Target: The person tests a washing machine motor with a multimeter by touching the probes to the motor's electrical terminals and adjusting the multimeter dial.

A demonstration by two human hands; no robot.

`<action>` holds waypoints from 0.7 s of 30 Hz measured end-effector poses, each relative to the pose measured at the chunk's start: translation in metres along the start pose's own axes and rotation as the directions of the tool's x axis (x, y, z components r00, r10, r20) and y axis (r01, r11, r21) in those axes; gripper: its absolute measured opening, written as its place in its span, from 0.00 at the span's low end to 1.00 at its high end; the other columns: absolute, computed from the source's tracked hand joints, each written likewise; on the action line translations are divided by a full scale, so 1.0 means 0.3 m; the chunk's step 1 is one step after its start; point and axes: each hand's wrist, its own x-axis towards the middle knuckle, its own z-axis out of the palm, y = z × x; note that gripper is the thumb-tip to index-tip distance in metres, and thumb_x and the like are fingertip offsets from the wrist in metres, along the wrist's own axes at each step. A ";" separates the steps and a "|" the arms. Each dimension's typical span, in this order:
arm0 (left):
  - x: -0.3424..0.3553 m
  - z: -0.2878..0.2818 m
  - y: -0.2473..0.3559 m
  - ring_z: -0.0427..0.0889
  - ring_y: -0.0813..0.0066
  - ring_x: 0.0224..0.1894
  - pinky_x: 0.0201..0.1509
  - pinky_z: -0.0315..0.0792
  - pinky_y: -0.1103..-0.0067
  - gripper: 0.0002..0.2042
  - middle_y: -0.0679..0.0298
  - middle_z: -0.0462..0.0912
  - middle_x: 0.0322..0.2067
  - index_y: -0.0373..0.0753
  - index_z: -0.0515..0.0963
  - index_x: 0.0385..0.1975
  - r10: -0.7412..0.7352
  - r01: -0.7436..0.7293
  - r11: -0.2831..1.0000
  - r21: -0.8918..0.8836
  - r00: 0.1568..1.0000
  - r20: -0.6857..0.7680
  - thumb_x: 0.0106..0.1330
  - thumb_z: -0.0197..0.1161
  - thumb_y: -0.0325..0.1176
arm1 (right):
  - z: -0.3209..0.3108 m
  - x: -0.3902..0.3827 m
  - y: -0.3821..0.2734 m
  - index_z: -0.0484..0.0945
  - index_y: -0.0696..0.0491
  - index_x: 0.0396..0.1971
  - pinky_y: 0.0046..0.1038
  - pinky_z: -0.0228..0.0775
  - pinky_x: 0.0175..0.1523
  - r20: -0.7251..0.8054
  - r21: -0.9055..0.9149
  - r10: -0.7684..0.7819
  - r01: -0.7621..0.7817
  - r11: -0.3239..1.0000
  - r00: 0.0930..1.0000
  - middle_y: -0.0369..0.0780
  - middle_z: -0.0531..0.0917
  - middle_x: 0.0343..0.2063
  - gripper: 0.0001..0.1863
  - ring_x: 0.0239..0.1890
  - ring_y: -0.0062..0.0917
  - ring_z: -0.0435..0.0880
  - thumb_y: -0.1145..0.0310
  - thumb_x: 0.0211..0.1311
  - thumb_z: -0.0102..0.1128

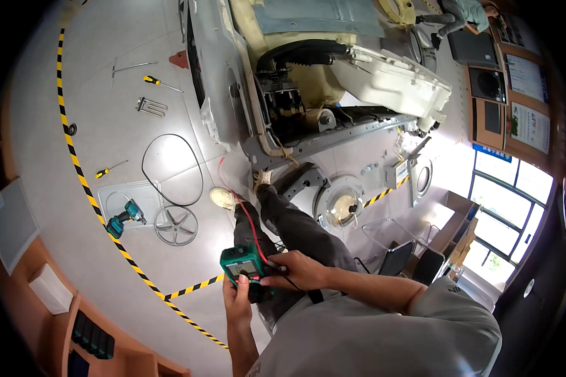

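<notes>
A green and black multimeter (242, 269) with a small grey screen is held in front of my body. My left hand (238, 303) is closed around its lower left side, with the thumb on its front near the screen. At the meter's right edge, my right hand (300, 270) has its fingers closed on a red test lead (251, 221). This lead runs up past my legs toward the opened washing machine (277, 147); its tip shows near the machine's lower corner. A black lead hangs near my right wrist, partly hidden.
On the floor at left are a cordless drill (127, 218) on a clear tray, a pulley wheel (176, 225), a black drive belt (146, 164), screwdrivers (110, 169) and a heating element (152, 107). A round door (343, 204) lies right of my legs. Another person (462, 22) is at the far right.
</notes>
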 end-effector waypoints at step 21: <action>-0.128 0.086 0.500 0.78 0.53 0.49 0.50 0.72 0.66 0.33 0.46 0.77 0.52 0.36 0.75 0.45 -0.040 0.078 0.991 -0.113 0.950 0.309 0.62 0.48 0.65 | -0.134 -0.163 -0.373 0.71 0.59 0.25 0.39 0.66 0.36 -0.242 -0.063 -0.229 0.221 0.973 0.943 0.48 0.76 0.21 0.25 0.28 0.47 0.75 0.49 0.69 0.53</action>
